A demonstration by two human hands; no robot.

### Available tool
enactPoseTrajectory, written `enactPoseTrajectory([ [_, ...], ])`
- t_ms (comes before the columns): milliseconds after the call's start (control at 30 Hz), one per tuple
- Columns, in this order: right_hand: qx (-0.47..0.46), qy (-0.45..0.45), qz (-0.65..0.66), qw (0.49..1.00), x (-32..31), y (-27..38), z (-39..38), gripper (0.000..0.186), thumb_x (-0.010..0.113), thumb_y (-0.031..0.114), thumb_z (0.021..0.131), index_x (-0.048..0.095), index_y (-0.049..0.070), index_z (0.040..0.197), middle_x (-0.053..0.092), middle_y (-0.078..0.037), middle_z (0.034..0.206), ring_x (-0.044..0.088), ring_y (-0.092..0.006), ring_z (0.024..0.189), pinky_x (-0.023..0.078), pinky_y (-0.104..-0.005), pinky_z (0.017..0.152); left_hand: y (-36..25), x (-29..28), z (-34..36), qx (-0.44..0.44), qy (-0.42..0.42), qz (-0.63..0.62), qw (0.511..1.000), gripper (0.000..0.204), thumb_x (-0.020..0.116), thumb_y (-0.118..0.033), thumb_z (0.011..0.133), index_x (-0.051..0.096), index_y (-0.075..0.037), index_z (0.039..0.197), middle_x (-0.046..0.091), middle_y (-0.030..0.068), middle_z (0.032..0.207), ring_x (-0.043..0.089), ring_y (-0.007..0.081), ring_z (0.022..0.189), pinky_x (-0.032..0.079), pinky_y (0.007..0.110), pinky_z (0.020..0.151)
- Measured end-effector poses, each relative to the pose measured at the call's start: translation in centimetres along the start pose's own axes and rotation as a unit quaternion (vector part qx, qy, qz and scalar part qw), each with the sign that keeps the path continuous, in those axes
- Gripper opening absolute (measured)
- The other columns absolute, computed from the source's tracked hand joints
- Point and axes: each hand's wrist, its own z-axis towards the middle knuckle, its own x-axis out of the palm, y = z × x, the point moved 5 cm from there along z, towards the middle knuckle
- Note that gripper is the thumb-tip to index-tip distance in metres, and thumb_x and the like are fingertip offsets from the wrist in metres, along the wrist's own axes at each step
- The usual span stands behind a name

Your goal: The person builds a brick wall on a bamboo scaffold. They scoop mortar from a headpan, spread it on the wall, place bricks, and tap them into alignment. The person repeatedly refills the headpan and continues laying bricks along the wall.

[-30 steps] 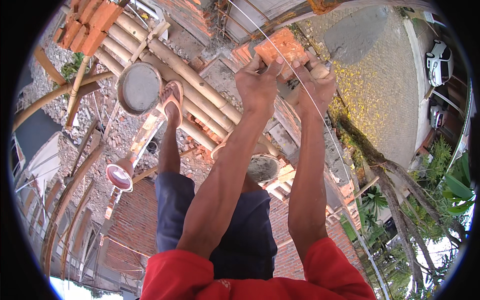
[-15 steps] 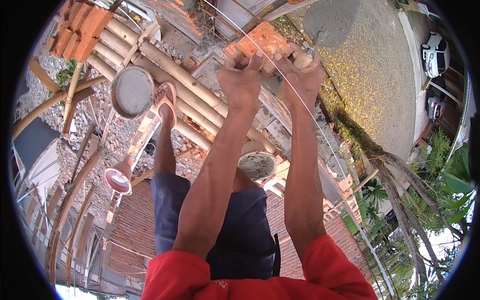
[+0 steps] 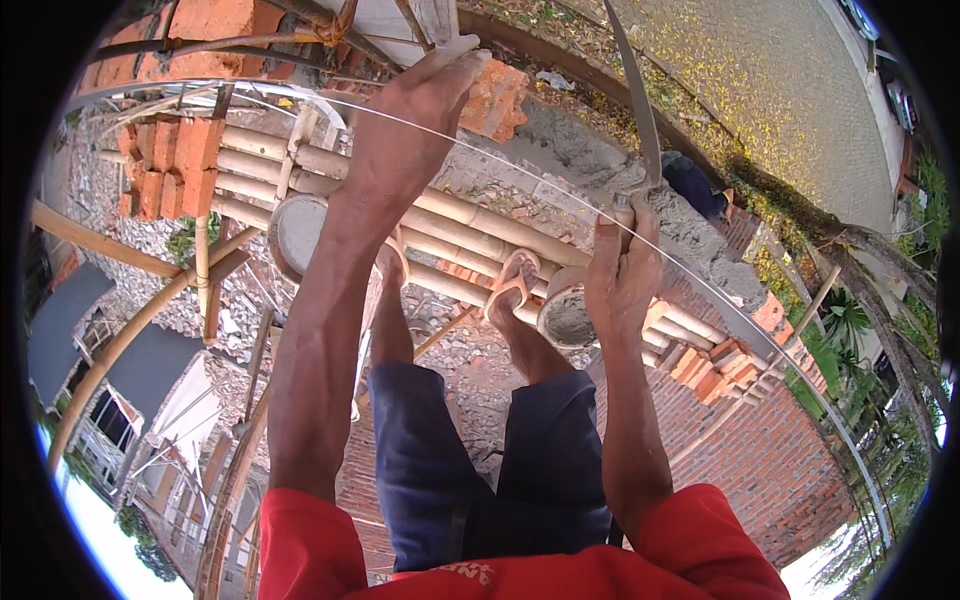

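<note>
My left hand (image 3: 405, 135), fingers bent, grips an orange brick (image 3: 498, 100) that sits at the upper end of the mortar-covered wall top (image 3: 590, 150); part of the brick is hidden by the hand. My right hand (image 3: 625, 265) holds a trowel by its handle, the long metal blade (image 3: 640, 100) pointing up over the wall's outer edge. A thin white string (image 3: 515, 165) runs diagonally across the wall, close to both hands.
My sandalled feet stand on bamboo poles (image 3: 460, 230) between mortar pans (image 3: 300, 235) (image 3: 565, 315). Brick stacks (image 3: 175, 165) (image 3: 715, 365) lie at both ends, with rubble below. Bent rebar (image 3: 350, 30) juts overhead; tree branches (image 3: 870, 260) rise right.
The brick held by both hands now sits on the wall with only my left hand on it. My right hand has dropped lower, trowel blade raised. The view has swung round.
</note>
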Motion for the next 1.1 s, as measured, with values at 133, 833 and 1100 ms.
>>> enactPoseTrajectory([
  [133, 0.122, 0.068, 0.056, 0.989, 0.0, -1.1, -3.6, 0.043, 0.066, 0.029, 0.104, 0.058, -0.006, 0.127, 0.067, -0.017, 0.094, 0.065, -0.0282, 0.084, 0.053, -0.0393, 0.080, 0.7, 2.0, 1.3, -0.023, 0.112, 0.118, 0.987, 0.038, 0.058, -0.008, 0.097, 0.064, -0.006, 0.135, 0.062, 0.0132, 0.145, 0.072, 0.0400, 0.107, 0.061, 0.049, 0.090],
  [833, 0.046, 0.015, -0.019, 0.999, 4.1, 4.4, -6.8, 0.052, 0.068, 0.008, 0.095, 0.052, -0.002, 0.143, 0.063, -0.026, 0.107, 0.067, -0.0463, 0.093, 0.054, -0.0540, 0.077, 1.2, 3.1, 1.6, -0.091, 0.252, 0.145, 0.952, 0.040, 0.058, -0.021, 0.104, 0.060, -0.016, 0.143, 0.054, 0.0142, 0.152, 0.065, 0.0392, 0.123, 0.056, 0.054, 0.100],
  [1100, 0.013, -0.025, -0.070, 0.997, 4.5, 6.1, -6.0, 0.056, 0.068, 0.008, 0.094, 0.050, 0.005, 0.146, 0.061, -0.018, 0.108, 0.065, -0.0398, 0.092, 0.053, -0.0539, 0.073, 0.8, 2.8, 2.0, -0.095, 0.257, 0.142, 0.951, 0.040, 0.058, -0.021, 0.103, 0.062, -0.017, 0.143, 0.054, 0.0169, 0.153, 0.066, 0.0414, 0.121, 0.056, 0.055, 0.099],
])
